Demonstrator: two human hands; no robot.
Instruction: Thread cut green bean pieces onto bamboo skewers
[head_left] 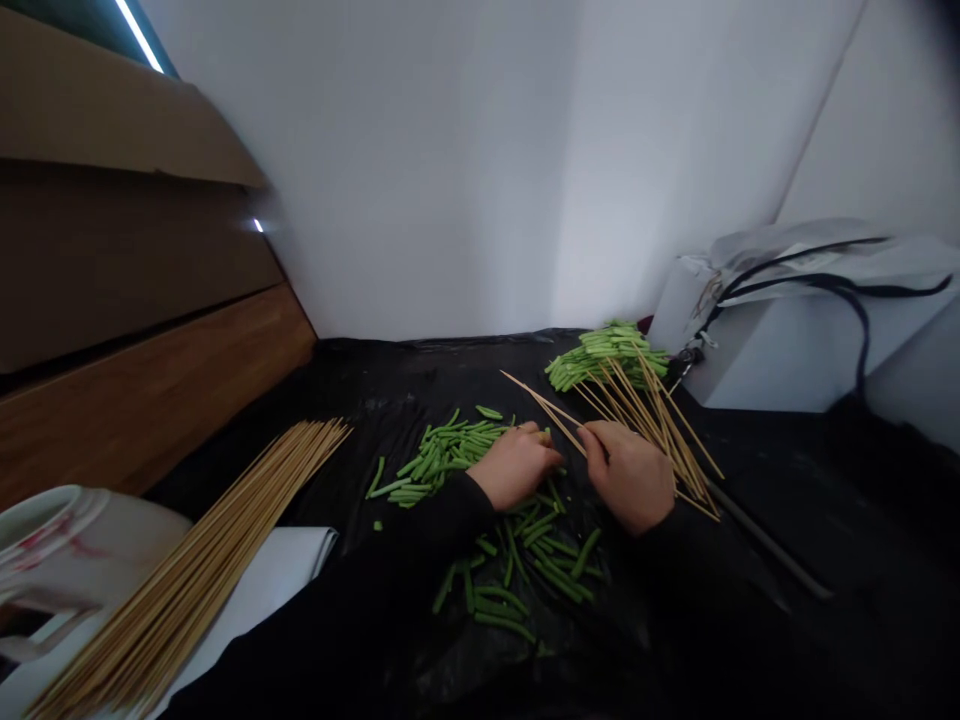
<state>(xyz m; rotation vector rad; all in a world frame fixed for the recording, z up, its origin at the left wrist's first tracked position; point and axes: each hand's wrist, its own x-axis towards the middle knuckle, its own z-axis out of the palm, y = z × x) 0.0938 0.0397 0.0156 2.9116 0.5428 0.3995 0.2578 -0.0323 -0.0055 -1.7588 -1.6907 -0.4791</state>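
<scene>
My right hand is closed around thin bamboo skewers, whose pointed ends stick out up and to the left. Over the pile of cut green beans, my left hand has its fingers curled together, and a bit of green bean shows at the fingertips. How much that hand holds is hidden. More loose green beans lie scattered below and between both hands. Behind the right hand, skewers threaded with green beans lie stacked, their bare sticks pointing toward me.
A large bundle of bare skewers rests at the left over a white sheet, beside a white mug-like container. Black plastic covers the surface. At the right stands a white box with dark straps; a wall closes the back.
</scene>
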